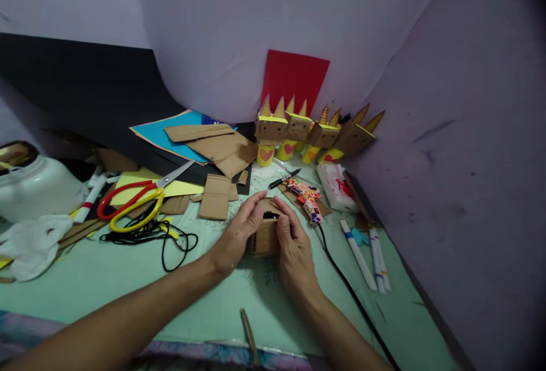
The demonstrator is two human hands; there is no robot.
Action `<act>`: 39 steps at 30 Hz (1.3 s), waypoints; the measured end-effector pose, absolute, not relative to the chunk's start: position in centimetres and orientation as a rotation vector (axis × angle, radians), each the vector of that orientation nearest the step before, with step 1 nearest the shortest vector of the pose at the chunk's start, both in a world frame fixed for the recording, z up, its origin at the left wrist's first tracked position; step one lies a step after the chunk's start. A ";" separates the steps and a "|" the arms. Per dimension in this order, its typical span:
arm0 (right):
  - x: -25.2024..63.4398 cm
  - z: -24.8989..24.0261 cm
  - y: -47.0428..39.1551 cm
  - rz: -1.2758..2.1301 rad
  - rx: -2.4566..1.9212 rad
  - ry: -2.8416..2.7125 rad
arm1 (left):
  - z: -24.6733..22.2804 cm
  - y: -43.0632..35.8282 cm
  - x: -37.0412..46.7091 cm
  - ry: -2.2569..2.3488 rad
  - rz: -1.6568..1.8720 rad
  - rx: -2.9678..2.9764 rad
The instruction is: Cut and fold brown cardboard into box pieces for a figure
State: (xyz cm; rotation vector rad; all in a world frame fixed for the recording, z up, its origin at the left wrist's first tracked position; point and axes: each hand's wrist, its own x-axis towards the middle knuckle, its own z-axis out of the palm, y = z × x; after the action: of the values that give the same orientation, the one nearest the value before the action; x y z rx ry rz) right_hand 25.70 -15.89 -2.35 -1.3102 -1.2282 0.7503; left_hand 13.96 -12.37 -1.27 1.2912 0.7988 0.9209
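Observation:
A small brown cardboard box (267, 238) stands on the pale green table, with a dark opening in its upper part. My left hand (239, 231) presses against its left side, thumb near the top edge. On the right side my right hand (296, 248) wraps round the box, its thumb at the front upper edge. The fingertips of both hands lie behind the box's top. Just beyond the hands is a black pen (284, 178), and a glue gun covered in colourful pattern (307, 197) lies to the right.
Red and yellow scissors (160, 189), black cord (170, 240) and cardboard pieces (214, 196) lie left. Several horned cardboard figures (273, 131) stand at the back. Markers (358, 254), a white packet (336, 186) and the glue gun's cable (347, 285) are right. A cardboard strip (248, 334) lies in front.

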 end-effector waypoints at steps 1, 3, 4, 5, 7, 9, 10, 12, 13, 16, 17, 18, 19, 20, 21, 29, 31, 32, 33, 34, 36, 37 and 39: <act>25.6 -2.5 -16.0 0.754 -1.302 -1.211 | -1.5 -12.5 14.0 0.806 0.924 1.307; 25.6 -2.9 -16.1 0.762 -1.276 -1.191 | -1.7 -12.8 14.1 0.834 0.946 1.362; 25.6 -3.1 -16.2 0.755 -1.265 -1.193 | -1.8 -12.9 14.1 0.853 0.962 1.412; 25.7 -3.4 -16.3 0.743 -1.258 -1.204 | -1.8 -13.2 14.1 0.870 0.971 1.476; 26.0 -4.0 -16.7 0.730 -1.244 -1.261 | -1.6 -13.6 13.8 0.894 0.957 1.622; 26.5 -4.5 -17.3 0.766 -1.219 -1.352 | -1.4 -14.0 13.3 0.897 0.892 1.756; 26.8 -4.7 -17.7 0.798 -1.204 -1.405 | -1.2 -14.2 13.0 0.888 0.851 1.815; 27.5 -5.0 -18.4 0.852 -1.190 -1.502 | -1.1 -14.5 12.5 0.862 0.778 1.919; 27.7 -5.0 -18.7 0.868 -1.197 -1.533 | -1.1 -14.6 12.2 0.852 0.744 1.961; 28.1 -4.9 -19.0 0.871 -1.218 -1.578 | -1.5 -14.8 11.7 0.849 0.677 2.047; 28.1 -4.8 -19.0 0.865 -1.216 -1.588 | -1.7 -14.8 11.6 0.846 0.676 2.066; 28.1 -4.7 -19.0 0.857 -1.211 -1.596 | -1.9 -14.8 11.6 0.837 0.684 2.079; 28.1 -4.7 -18.9 0.854 -1.211 -1.599 | -2.1 -14.8 11.6 0.825 0.693 2.086; 28.0 -4.7 -18.8 0.856 -1.215 -1.593 | -2.4 -14.7 11.6 0.818 0.701 2.087; 28.0 -4.7 -18.7 0.864 -1.221 -1.579 | -2.5 -14.7 11.6 0.819 0.699 2.086; 28.0 -4.5 -18.1 0.901 -1.222 -1.491 | -2.7 -14.6 11.6 0.894 0.633 2.043; 28.2 -4.4 -18.1 0.901 -1.217 -1.514 | -2.8 -14.6 11.5 0.893 0.632 2.047; 28.3 -4.3 -18.1 0.906 -1.204 -1.528 | -2.8 -14.6 11.5 0.898 0.633 2.048; 28.4 -4.2 -18.2 0.917 -1.182 -1.539 | -2.8 -14.7 11.5 0.903 0.635 2.048; 28.6 -4.1 -18.2 0.939 -1.155 -1.547 | -2.8 -14.7 11.5 0.907 0.640 2.048; 28.8 -4.0 -18.3 1.002 -1.098 -1.549 | -2.8 -14.8 11.5 0.913 0.648 2.053; 28.9 -3.9 -18.3 1.030 -1.084 -1.541 | -2.8 -14.8 11.5 0.913 0.652 2.058; 29.1 -3.9 -18.2 1.055 -1.094 -1.522 | -2.8 -14.9 11.6 0.915 0.664 2.067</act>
State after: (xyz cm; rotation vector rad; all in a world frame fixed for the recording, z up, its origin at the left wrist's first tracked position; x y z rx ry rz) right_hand 29.10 -18.25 -3.91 -1.0944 -1.5222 1.0553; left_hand 11.59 -14.88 -2.81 2.0673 0.9150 0.6644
